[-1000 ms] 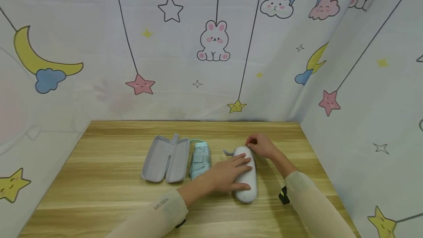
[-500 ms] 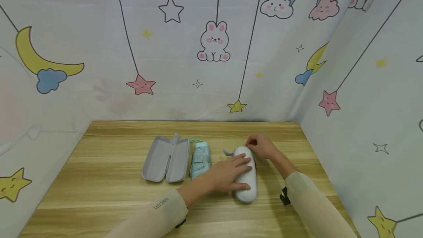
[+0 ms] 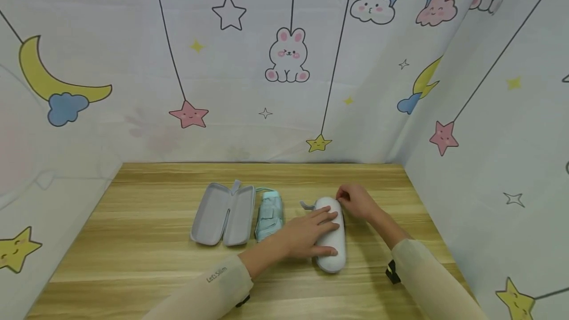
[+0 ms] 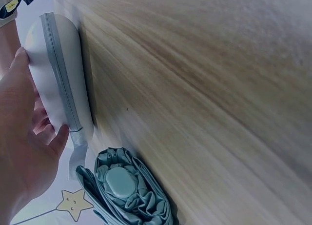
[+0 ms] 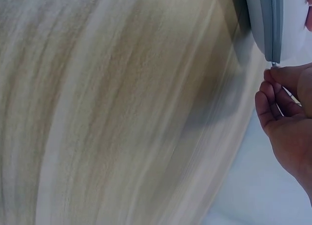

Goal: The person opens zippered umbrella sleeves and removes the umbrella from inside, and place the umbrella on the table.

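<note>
A white zip-up glasses case (image 3: pixel 332 253) lies closed-looking on the table, its grey zipper (image 4: pixel 59 71) running along the side. My left hand (image 3: pixel 306 236) rests on its top with fingers spread and the thumb laid across the near end. At the case's far right corner, my right hand (image 3: pixel 357 201) pinches the small zipper pull (image 5: pixel 274 64) between thumb and index finger; the other fingers are loosely bent. A grey strap (image 3: pixel 306 205) sticks out at the far left end of the case.
Left of the case lies a folded mint-green umbrella (image 3: pixel 269 214) with a cord loop. Beside it an opened grey case (image 3: pixel 209 216) spreads flat, hinge in the middle. A printed curtain (image 3: pixel 249 132) stands along the wooden table's (image 3: pixel 146 260) back edge.
My right hand has shifted slightly right and toward me around the case's far corner, still pinching the zipper pull. My left hand and the case stay in place.
</note>
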Motion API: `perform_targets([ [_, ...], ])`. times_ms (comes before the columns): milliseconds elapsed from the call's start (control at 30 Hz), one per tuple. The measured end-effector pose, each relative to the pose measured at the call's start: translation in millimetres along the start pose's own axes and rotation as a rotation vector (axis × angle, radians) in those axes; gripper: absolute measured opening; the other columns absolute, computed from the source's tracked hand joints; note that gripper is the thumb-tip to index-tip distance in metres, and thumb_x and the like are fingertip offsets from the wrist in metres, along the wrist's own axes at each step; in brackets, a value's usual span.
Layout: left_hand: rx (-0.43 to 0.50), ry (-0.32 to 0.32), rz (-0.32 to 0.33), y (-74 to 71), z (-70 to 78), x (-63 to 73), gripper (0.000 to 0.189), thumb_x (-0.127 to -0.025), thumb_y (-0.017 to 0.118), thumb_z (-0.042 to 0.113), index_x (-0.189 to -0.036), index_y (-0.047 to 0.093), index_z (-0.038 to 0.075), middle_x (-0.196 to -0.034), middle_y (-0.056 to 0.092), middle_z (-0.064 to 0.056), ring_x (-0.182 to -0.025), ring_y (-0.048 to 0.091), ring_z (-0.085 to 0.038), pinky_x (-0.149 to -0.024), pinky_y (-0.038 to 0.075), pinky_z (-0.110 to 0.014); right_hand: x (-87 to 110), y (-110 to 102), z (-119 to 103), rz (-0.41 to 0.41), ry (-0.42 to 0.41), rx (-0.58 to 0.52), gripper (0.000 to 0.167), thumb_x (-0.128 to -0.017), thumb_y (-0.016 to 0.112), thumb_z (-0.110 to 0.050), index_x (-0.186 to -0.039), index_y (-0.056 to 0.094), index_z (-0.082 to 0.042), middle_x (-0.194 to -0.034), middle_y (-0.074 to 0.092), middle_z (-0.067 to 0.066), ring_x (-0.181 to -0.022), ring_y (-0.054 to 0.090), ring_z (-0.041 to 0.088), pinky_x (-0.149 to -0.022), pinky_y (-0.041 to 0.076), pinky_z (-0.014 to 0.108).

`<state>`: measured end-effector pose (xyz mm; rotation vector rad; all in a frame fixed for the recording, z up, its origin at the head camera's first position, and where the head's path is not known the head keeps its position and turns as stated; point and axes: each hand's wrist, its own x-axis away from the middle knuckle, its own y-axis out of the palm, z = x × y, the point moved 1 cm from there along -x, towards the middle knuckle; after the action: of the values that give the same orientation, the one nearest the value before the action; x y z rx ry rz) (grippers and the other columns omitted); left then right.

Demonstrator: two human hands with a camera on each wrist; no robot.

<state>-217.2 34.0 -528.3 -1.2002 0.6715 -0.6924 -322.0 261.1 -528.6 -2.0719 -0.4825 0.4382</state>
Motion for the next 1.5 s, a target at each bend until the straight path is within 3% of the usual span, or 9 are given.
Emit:
perform_targets([
  [700, -0.007, 0.009, 0.002, -1.4, -0.7, -2.0, 0.07, -0.104, 0.05, 0.067, -0.159, 0.05, 0.023, -0.172, 0.033, 0.002, -0.161, 0.019, -0.017, -0.117, 0.043, -0.036, 15.5, -4, 4, 0.036, -0.042, 0.031, 0.014, -0.095, 0.066, 0.006, -0.093, 0.071, -0.007, -0.085, 0.068, 0.002, -0.076, 0.06, 0.012, -0.069, 0.054, 0.034],
  [1500, 0.018, -0.005, 0.01, 1.7, 0.4, 0.5, 0.071, -0.104, 0.048, 0.069, -0.159, 0.05, 0.024, -0.172, 0.033, 0.003, -0.162, 0.018, -0.018, -0.118, 0.042, -0.038, 35.0, -3, 3, -0.006, -0.06, 0.019, 0.011, -0.098, 0.066, 0.004, -0.094, 0.069, -0.006, -0.087, 0.066, 0.001, -0.078, 0.058, 0.012, -0.071, 0.054, 0.034],
])
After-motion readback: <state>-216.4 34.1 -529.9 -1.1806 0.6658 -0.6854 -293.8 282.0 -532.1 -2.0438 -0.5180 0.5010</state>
